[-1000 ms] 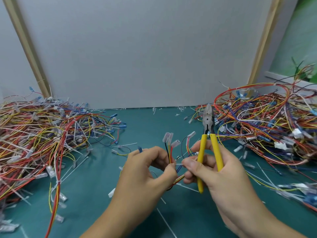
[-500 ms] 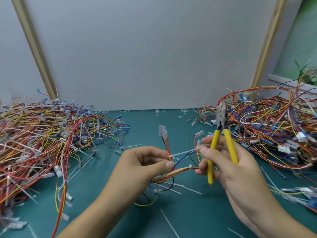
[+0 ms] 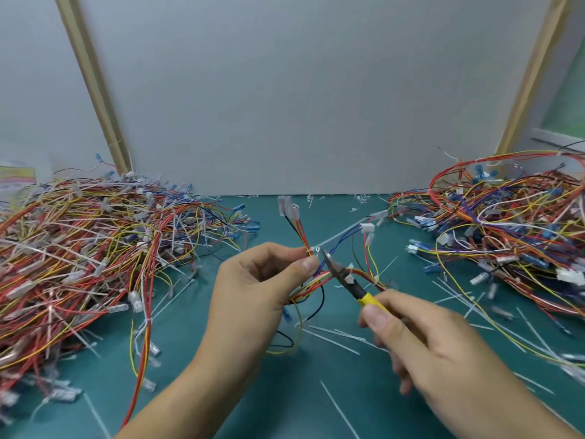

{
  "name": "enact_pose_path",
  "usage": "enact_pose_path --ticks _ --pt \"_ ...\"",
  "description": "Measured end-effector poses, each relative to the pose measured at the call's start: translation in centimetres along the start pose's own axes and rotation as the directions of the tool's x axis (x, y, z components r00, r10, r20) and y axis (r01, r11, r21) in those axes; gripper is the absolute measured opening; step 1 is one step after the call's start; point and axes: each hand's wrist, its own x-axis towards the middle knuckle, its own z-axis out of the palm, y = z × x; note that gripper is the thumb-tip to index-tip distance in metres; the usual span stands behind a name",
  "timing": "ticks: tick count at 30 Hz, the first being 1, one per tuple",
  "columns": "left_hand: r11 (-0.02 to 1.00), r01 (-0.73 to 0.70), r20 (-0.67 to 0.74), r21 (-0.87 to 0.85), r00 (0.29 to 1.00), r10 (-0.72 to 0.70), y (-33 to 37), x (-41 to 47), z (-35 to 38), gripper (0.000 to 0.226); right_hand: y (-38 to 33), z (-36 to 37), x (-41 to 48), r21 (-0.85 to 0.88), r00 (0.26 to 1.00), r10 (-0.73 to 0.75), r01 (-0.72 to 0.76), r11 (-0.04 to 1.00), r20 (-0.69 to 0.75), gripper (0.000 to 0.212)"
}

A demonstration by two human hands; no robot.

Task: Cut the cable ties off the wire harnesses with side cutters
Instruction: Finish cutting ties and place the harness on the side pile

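Close up, the left hand (image 3: 262,280) pinches a small wire harness (image 3: 300,231) between thumb and fingers, holding it above the green mat (image 3: 285,407). A white cable tie (image 3: 337,235) binds the harness just past the thumb tip, its long tail pointing up and right. The right hand (image 3: 437,353) grips the yellow handles of the side cutters (image 3: 343,275), whose metal tip sits just beside the tie's head. Whether the blades are parted is too small to tell.

The risk, as I judge it: the tip lies close against coloured wires, so too deep a bite could nick insulation, and the thumb is near the blades.

2 large tangled piles of harnesses flank the hands, 1 on the left (image 3: 88,248) and 1 on the right (image 3: 512,223). Cut tie strips (image 3: 332,342) litter the mat. Loose wires of the held harness loop between the hands, crowding the cutters' approach.
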Motion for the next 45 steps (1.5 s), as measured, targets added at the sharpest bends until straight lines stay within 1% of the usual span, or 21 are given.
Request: enact_pose_path --ticks 5,9,14,16,22,24,26,28,32,37,41,45 --pt "0.998 -0.037 0.020 0.053 0.999 0.036 -0.09 -0.20 -0.01 0.006 -0.58 -0.12 -0.24 0.013 0.999 0.037 -0.038 0.999 0.014 0.063" --pt "0.994 -0.065 0.009 0.092 0.998 0.064 -0.25 -0.24 -0.11 0.004 -0.64 -0.14 -0.22 0.011 0.998 0.058 -0.058 0.998 0.023 0.066" --pt "0.983 -0.126 -0.006 0.133 0.992 0.128 -0.16 -0.34 -0.03 0.004 -0.73 -0.35 -0.18 0.017 0.996 0.073 -0.074 0.997 0.054 0.085" --pt "0.978 -0.144 -0.006 0.152 0.989 0.146 -0.19 -0.36 -0.11 0.004 -0.75 -0.41 -0.16 0.026 0.995 0.076 -0.078 0.997 0.058 0.088" --pt "0.950 -0.192 -0.010 0.246 0.980 0.200 -0.26 -0.50 -0.21 0.005 -0.82 -0.44 -0.15 0.022 0.994 0.087 -0.089 0.996 0.064 0.087" --pt "0.942 -0.198 -0.005 0.272 0.978 0.207 -0.04 -0.54 -0.07 0.002 -0.85 -0.45 -0.14 0.012 0.995 0.084 -0.085 0.996 0.054 0.082" --pt "0.945 -0.196 0.003 0.263 0.979 0.202 0.11 -0.58 0.09 0.003 -0.89 -0.43 -0.11 0.004 0.996 0.081 -0.081 0.997 0.045 0.074" --pt "0.945 -0.192 0.017 0.266 0.981 0.194 0.22 -0.70 0.27 0.004 -0.93 -0.44 -0.10 -0.002 0.996 0.081 -0.081 0.997 0.045 0.070" --pt "0.946 -0.185 0.029 0.266 0.983 0.184 0.11 -0.82 0.32 0.003 -0.92 -0.49 -0.06 0.014 0.994 0.094 -0.095 0.995 0.055 0.069" --pt "0.959 -0.176 0.023 0.222 0.984 0.175 -0.26 -0.65 0.13 0.008 -0.75 -0.27 -0.09 0.002 0.996 0.075 -0.075 0.997 0.051 0.071" --pt "0.975 -0.136 0.024 0.175 0.991 0.134 -0.53 -0.69 0.02 0.006 -0.75 0.14 -0.15 0.079 0.991 0.114 -0.119 0.990 0.068 0.068" --pt "0.988 -0.090 0.030 0.123 0.996 0.087 -0.62 -0.70 0.15 0.005 -0.72 0.20 -0.14 0.109 0.989 0.118 -0.127 0.986 0.087 0.067"
